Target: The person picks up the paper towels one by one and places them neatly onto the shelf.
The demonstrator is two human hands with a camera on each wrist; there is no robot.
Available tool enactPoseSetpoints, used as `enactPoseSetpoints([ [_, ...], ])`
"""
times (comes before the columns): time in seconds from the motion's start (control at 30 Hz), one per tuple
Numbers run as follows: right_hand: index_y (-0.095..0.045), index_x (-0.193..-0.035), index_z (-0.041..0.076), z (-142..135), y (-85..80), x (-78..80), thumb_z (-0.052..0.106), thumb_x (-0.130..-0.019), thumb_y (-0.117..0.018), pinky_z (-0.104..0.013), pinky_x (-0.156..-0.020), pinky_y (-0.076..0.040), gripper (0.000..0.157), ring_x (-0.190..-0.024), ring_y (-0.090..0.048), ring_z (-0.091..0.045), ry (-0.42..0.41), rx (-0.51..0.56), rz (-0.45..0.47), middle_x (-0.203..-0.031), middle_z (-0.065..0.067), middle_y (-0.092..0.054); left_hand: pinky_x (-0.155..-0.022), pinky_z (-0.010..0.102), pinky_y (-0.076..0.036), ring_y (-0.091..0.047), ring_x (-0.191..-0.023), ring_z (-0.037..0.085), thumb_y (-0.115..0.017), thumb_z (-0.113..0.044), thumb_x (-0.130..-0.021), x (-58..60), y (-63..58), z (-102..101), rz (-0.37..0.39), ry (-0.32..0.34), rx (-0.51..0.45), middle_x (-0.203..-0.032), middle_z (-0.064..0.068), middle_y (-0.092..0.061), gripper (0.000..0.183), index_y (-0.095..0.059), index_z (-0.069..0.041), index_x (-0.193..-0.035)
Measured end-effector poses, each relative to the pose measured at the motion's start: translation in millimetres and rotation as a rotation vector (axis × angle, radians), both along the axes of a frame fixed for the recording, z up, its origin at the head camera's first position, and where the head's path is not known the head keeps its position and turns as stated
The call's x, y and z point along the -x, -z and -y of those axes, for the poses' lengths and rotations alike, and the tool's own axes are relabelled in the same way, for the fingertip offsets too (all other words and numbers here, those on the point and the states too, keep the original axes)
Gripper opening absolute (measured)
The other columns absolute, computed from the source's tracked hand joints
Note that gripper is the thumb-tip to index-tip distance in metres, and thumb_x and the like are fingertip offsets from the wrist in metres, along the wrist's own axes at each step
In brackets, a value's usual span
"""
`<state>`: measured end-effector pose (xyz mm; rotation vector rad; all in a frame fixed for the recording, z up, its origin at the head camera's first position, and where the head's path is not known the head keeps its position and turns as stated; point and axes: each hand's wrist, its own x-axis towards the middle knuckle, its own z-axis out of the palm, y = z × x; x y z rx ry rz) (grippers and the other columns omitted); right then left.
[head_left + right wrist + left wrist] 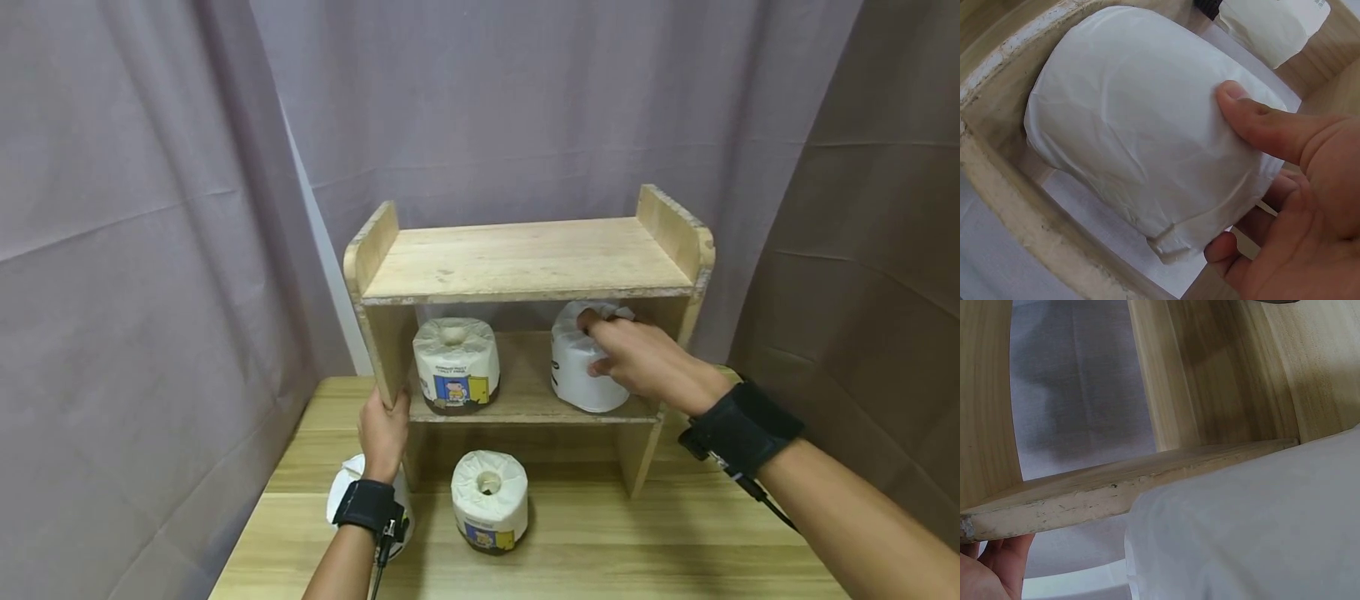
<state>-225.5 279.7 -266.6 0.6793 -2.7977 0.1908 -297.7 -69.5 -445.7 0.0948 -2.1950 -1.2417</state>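
Black-marked white roll (581, 377), cream roll (456, 357) with blue-yellow picture (459, 389), tan shelf (525, 262)

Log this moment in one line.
left hand: grips shelf unit | right hand: holds white roll, right end of lower board | second roll: left end | front roll: on table

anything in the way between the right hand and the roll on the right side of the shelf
Nothing visible: the right hand grips the roll directly. The top board spans above, so it would likely block a straight lift; the second roll stands to the left, a gap apart.
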Motion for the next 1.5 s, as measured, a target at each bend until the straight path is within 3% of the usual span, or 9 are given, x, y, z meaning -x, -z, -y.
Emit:
enactPoseSetpoints([
  [0.37,-0.053,-0.128,0.005,-8.9,-0.3,0.6,0.018,-0.080,-0.076,-0.040,-0.071,-0.051,0.055,-0.088,-0.063,-0.025,-0.048,-0.068,0.031,-0.111,-0.014,-0.064,-0.071,0.052,-0.047,-0.065,-0.087,0.032,-0.062,-0.035,-0.092,-1.4,2.0,0.3,0.000,0.000,0.012,-0.103,0.012,-0.070,0.024,-0.066,-0.017,-0.107],
  [0.6,-0.046,-0.138,-0.003,-10.5,4.7,7.4,0.022,-0.088,-0.070,-0.037,-0.074,-0.051,0.062,-0.096,-0.064,-0.025,-0.073,-0.019,0.087,-0.121,-0.020,-0.061,-0.071,0.053,-0.046,-0.065,-0.087,0.033,-0.062,-0.035,-0.092,-0.4,1.4,-1.1,0.000,-0.007,0.000,-0.101,0.012,-0.070,0.023,-0.066,-0.018,-0.105],
  [0.73,-0.049,-0.136,-0.003,-11.0,8.8,8.3,0.029,-0.089,-0.069,-0.034,-0.068,-0.049,0.060,-0.088,-0.062,-0.018,-0.043,0.028,0.033,-0.111,-0.013,-0.064,-0.072,0.053,-0.046,-0.065,-0.088,0.033,-0.061,-0.036,-0.092,2.3,2.2,-3.5,0.000,0.009,0.008,-0.103,0.012,-0.070,0.024,-0.066,-0.018,-0.106],
  [0.87,-0.055,-0.123,0.004,-6.1,10.3,10.4,0.034,-0.091,-0.066,-0.032,-0.057,-0.043,0.045,-0.069,-0.053,-0.013,-0.005,0.106,-0.045,-0.083,-0.001,-0.056,-0.072,0.053,-0.046,-0.065,-0.087,0.033,-0.062,-0.036,-0.091,3.1,2.7,-2.4,-0.002,0.005,0.019,-0.102,0.012,-0.070,0.024,-0.066,-0.018,-0.105],
  [1.07,-0.052,-0.125,0.005,18.5,5.5,19.3,0.031,-0.095,-0.060,-0.031,-0.046,-0.035,0.041,-0.055,-0.043,-0.015,0.093,0.205,-0.070,-0.075,-0.003,-0.042,-0.070,0.053,-0.046,-0.065,-0.085,0.033,-0.062,-0.036,-0.091,4.1,3.8,2.9,-0.008,-0.019,0.028,-0.099,0.012,-0.070,0.023,-0.065,-0.018,-0.103],
  [1.17,-0.056,-0.119,0.000,32.5,6.0,23.6,0.030,-0.094,-0.059,-0.028,-0.039,-0.031,0.039,-0.047,-0.041,-0.014,0.164,0.199,-0.122,-0.067,-0.002,-0.041,-0.071,0.053,-0.046,-0.065,-0.086,0.034,-0.062,-0.037,-0.091,4.4,4.1,3.7,-0.009,-0.018,0.023,-0.100,0.012,-0.070,0.023,-0.065,-0.018,-0.103],
  [1.27,-0.059,-0.085,0.001,43.8,8.8,27.4,0.029,-0.094,-0.060,-0.028,-0.035,-0.027,0.029,-0.040,-0.037,-0.015,0.195,0.144,-0.219,-0.055,-0.001,-0.037,-0.071,0.053,-0.046,-0.065,-0.087,0.033,-0.062,-0.037,-0.091,3.7,4.4,3.5,-0.011,-0.016,0.015,-0.102,0.012,-0.071,0.023,-0.065,-0.018,-0.104],
  [1.37,-0.047,-0.064,0.007,50.9,12.6,28.9,0.027,-0.093,-0.063,-0.030,-0.035,-0.026,0.039,-0.039,-0.036,-0.016,0.197,0.066,-0.369,-0.052,-0.001,-0.035,-0.071,0.053,-0.046,-0.065,-0.086,0.033,-0.063,-0.037,-0.091,3.0,4.1,3.1,-0.010,-0.020,0.011,-0.101,0.011,-0.071,0.023,-0.066,-0.018,-0.104],
  [1.5,-0.049,-0.065,0.002,55.2,17.4,29.4,0.024,-0.089,-0.067,-0.034,-0.034,-0.032,0.037,-0.039,-0.039,-0.020,0.199,-0.007,-0.542,-0.054,-0.006,-0.038,-0.070,0.053,-0.045,-0.064,-0.082,0.034,-0.063,-0.038,-0.091,3.4,2.6,2.4,-0.006,-0.024,0.017,-0.097,0.011,-0.070,0.022,-0.065,-0.018,-0.101],
])
